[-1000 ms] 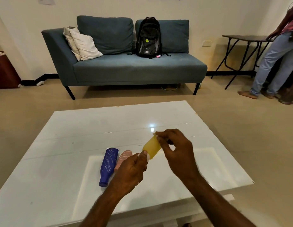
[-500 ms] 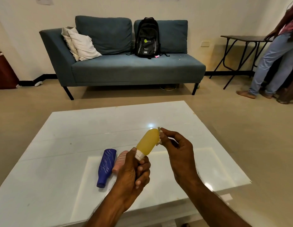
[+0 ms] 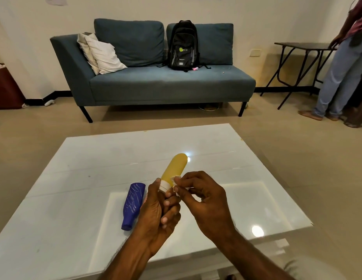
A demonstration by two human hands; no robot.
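Above the table (image 3: 75,178), both hands work at the neck of a yellow bottle (image 3: 175,166).
Curled round the white neck (image 3: 163,184), the left hand (image 3: 155,211) holds the bottle off the table, rounded end pointing to 1 o'clock. The right hand (image 3: 204,201), at 3 o'clock of the neck, pinches a white scrap (image 3: 174,178) between thumb and forefinger, against the yellow body. That bottle is opaque (what it holds cannot be told). At 9 o'clock of the left hand a blue bottle (image 3: 132,203) lies on its side on the table, mouth toward the camera, its inside unseen. Half a second ago the right fingers were at the yellow bottle's far tip; now they are down by the neck. The bottle stands steeper, and the pink bottle beside the blue one is hidden behind the left hand.
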